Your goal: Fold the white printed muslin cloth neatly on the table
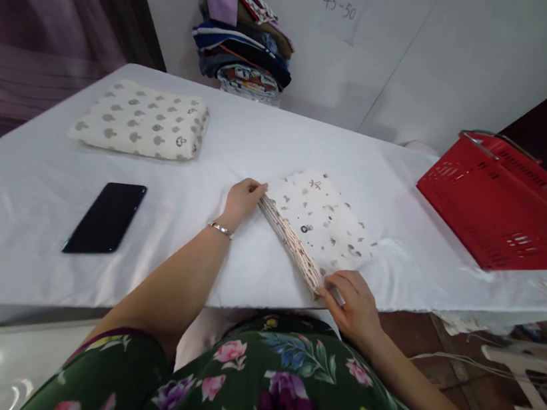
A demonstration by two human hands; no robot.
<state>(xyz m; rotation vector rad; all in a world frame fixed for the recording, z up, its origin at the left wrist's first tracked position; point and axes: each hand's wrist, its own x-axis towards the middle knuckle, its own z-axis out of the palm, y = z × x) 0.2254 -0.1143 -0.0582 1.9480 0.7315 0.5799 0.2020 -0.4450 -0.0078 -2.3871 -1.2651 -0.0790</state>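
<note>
A folded white cloth point(324, 222) printed with small dark motifs lies at an angle on the white-covered table point(209, 237). Along its near left edge, several layers show, with a reddish striped look. My left hand point(244, 200), a bracelet at its wrist, pinches the far left corner of that edge. At the near corner, close to the table's front, my right hand point(351, 304) grips the layers between thumb and fingers. What kind of cloth article it is does not show.
A thicker folded cloth point(143, 122) with grey tree-like prints lies at back left, a black tablet or phone point(106, 218) in front of it. At right stands a red plastic basket point(515, 203). Behind the table, a clothes pile point(244, 43) leans by the wall.
</note>
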